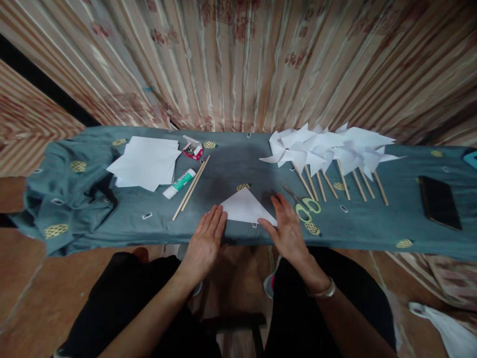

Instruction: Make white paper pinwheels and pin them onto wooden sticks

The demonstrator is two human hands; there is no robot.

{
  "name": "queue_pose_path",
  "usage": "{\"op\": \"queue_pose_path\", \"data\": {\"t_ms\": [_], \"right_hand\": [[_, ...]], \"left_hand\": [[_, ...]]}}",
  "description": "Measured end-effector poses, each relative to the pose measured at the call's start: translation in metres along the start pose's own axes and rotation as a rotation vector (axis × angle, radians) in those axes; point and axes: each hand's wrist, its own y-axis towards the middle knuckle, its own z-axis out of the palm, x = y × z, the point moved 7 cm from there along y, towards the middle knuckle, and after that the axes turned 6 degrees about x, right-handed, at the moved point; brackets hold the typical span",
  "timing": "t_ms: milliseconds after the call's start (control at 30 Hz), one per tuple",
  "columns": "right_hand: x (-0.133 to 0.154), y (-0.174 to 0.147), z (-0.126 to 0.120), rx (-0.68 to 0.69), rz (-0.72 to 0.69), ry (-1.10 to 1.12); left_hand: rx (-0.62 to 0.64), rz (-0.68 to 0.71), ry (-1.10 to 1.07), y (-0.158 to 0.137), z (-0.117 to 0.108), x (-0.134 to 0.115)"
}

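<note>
A white sheet of paper folded into a triangle (244, 208) lies on the cloth near the front edge, its peak pointing away from me. My left hand (205, 238) rests at its left corner, fingers stretched out flat and touching the paper. At the right corner is my right hand (288, 231); its thumb lies on the paper and its fingers are spread apart from the thumb. Just right of that hand lie scissors with light green handles (303, 209). Part of the triangle's left corner is hidden under my left fingers.
On the left are stacked white paper sheets (147, 161), a small red box of metal pins (193, 148), a glue stick (179, 183) and wooden sticks (192, 188). Several paper pinwheels (328, 149) lie at the back right. A phone (439, 203) sits far right on the green cloth (395, 219).
</note>
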Motion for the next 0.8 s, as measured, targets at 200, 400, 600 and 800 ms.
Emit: {"op": "queue_pose_path", "data": {"t_ms": [200, 400, 600, 800], "right_hand": [[-0.017, -0.024, -0.014, -0.069, 0.005, -0.003], [-0.011, -0.023, -0.020, -0.072, -0.017, 0.074], [-0.003, -0.009, -0.013, -0.013, 0.050, 0.209], [0.000, -0.002, -0.012, -0.030, 0.087, 0.421]], "left_hand": [[-0.067, -0.096, -0.015, -0.022, -0.011, 0.025], [-0.149, -0.174, -0.200, -0.024, -0.025, 0.037], [-0.137, -0.255, -0.444, -0.005, -0.026, 0.039], [-0.179, -0.280, -0.518, 0.013, -0.026, 0.043]]}}
